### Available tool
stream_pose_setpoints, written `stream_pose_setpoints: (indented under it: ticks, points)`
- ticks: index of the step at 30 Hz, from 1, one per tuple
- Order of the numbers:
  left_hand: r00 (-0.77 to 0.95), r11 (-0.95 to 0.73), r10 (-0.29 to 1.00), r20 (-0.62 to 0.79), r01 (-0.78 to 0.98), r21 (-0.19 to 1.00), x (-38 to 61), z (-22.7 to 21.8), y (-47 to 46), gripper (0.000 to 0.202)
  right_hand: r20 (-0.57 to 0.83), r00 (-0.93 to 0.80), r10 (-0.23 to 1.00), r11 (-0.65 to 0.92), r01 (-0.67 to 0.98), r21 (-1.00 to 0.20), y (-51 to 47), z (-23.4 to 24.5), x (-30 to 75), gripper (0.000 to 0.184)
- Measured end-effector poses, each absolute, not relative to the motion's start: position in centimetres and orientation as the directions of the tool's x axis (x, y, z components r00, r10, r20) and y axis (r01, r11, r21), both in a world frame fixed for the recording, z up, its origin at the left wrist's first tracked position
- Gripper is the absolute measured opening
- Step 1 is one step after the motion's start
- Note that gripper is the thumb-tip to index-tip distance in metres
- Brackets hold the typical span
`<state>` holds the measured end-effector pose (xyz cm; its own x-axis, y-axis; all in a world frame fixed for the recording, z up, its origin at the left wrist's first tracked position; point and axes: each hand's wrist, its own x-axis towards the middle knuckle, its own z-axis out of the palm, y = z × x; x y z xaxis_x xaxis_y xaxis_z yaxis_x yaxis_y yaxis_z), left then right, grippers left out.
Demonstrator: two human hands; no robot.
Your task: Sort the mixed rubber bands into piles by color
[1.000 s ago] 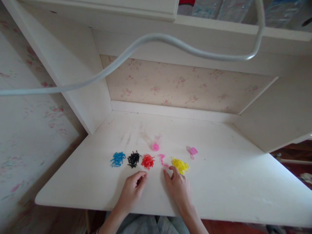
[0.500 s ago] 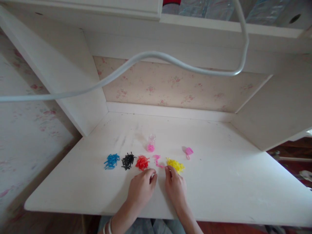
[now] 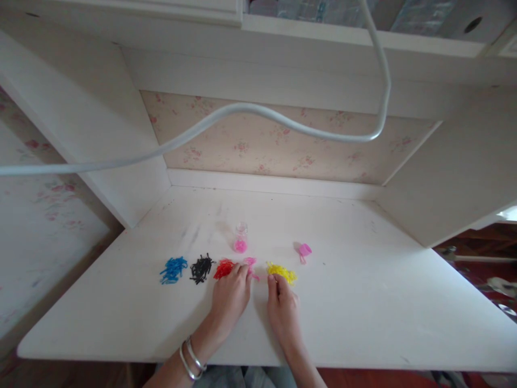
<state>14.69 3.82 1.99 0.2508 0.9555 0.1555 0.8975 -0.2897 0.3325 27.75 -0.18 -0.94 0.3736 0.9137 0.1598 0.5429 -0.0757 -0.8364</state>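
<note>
My left hand (image 3: 232,291) has reached the small loose pink pieces (image 3: 250,262), its fingertips pressed together at their near left side. Whatever it pinches is hidden. Directly beyond its knuckles lies a heap of small red strips (image 3: 223,268), partly covered by the hand. My right hand (image 3: 283,307) is closed in a pinch just in front of a heap of small yellow pieces (image 3: 283,272); what sits between thumb and finger is too small to tell. Behind the pink pieces is a small clear container (image 3: 241,230) with pink contents at its near end.
Heaps of black strips (image 3: 201,268) and blue strips (image 3: 173,270) lie to the left on the white desk (image 3: 355,312). A pink object with a loop (image 3: 305,250) rests at right. A white cable (image 3: 250,108) crosses the upper view, in front of the shelf.
My left hand has moved forward to the pink pieces and now covers part of the red heap. My right hand stays pinched near the yellow heap. The view has shifted slightly.
</note>
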Motion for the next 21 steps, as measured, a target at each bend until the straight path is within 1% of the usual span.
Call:
stream_pose_setpoints:
  ticks: [4, 7, 11, 17, 21]
  points:
    - [0.236, -0.261, 0.965, 0.117, 0.922, 0.287, 14.74, 2.15, 3.8, 0.026, 0.16, 0.364, 0.918, -0.07, 0.543, -0.837, -0.2, -1.05, 27.81, 0.04]
    - [0.238, -0.261, 0.964, 0.118, 0.93, 0.258, 14.79, 2.03, 3.85, 0.026, 0.158, 0.364, 0.918, -0.068, 0.538, -0.84, -0.16, -1.12, 27.82, 0.038]
    - [0.261, -0.29, 0.955, 0.145, 0.925, 0.247, 14.71, 1.9, 3.98, 0.029, 0.155, 0.36, 0.92, -0.068, 0.537, -0.841, -0.12, -1.16, 27.83, 0.037]
    - [0.273, -0.294, 0.955, 0.118, 0.931, 0.218, 14.51, 1.77, 4.12, 0.031, 0.166, 0.356, 0.92, -0.056, 0.539, -0.841, -0.13, -1.15, 27.85, 0.038]
    - [0.273, -0.295, 0.953, 0.127, 0.932, 0.211, 14.5, 1.68, 4.1, 0.029, 0.174, 0.358, 0.917, -0.05, 0.537, -0.842, -0.12, -1.11, 27.8, 0.038]
